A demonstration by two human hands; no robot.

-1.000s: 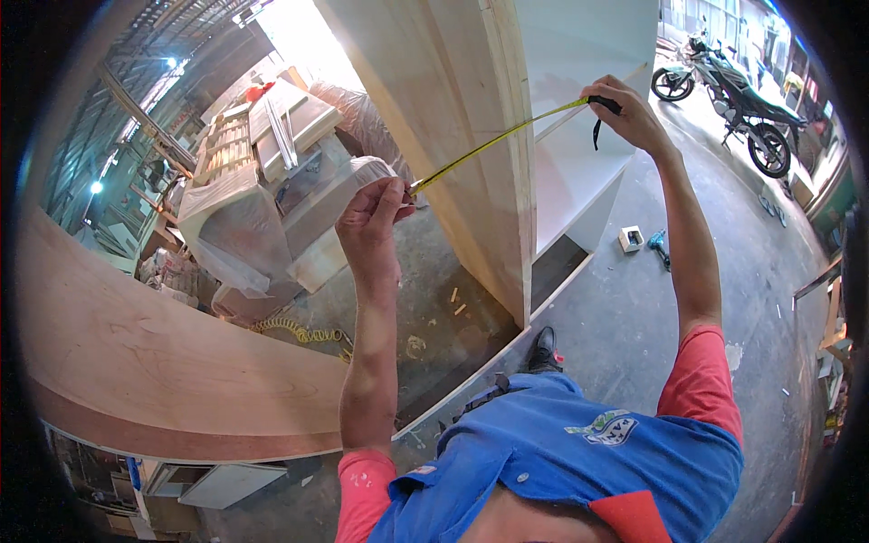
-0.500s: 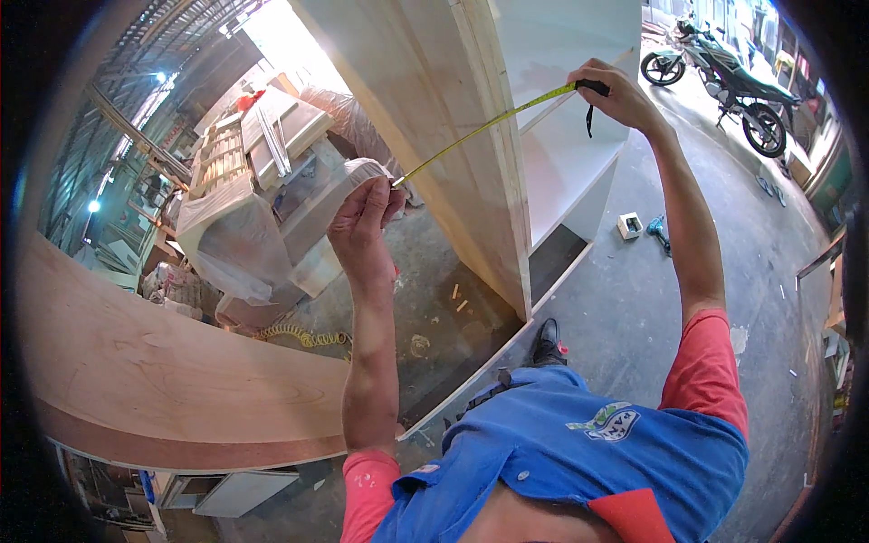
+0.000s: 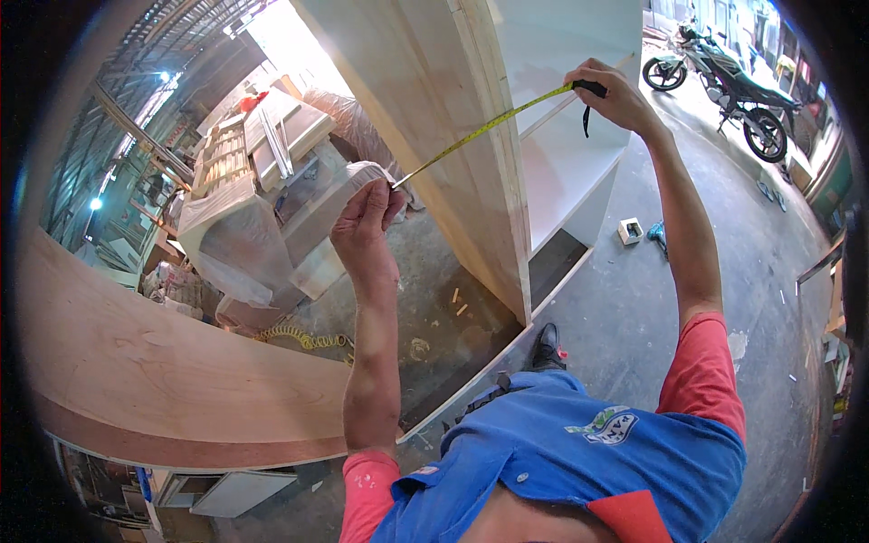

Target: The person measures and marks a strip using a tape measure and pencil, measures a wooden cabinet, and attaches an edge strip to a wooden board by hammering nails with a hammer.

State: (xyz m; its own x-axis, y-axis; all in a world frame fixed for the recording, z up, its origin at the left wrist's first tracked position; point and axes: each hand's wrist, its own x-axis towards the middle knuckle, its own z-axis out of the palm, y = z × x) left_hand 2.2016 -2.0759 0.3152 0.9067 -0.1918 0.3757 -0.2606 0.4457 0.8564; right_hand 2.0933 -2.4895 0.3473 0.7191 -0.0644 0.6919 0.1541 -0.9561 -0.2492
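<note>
A yellow tape measure is stretched between my two hands, rising from left to right across a pale wooden panel. My left hand is closed, pinching the metal end of the blade between thumb and fingers. Higher up on the right, my right hand is wrapped round the dark case, most of it hidden in the palm, with a black strap dangling below. Behind that hand is the white inner face of a cabinet. Whether the blade touches the panel's edge, I cannot tell.
A curved plywood panel spans the lower left. Beyond it stands plastic-wrapped furniture, with a coiled yellow hose on the floor. To the right are a small white box, a teal power tool partly behind my arm, and a parked motorcycle.
Both hands keep their grip on the tape measure. The right hand and forearm have shifted very slightly left, so the forearm now covers part of the teal tool.
</note>
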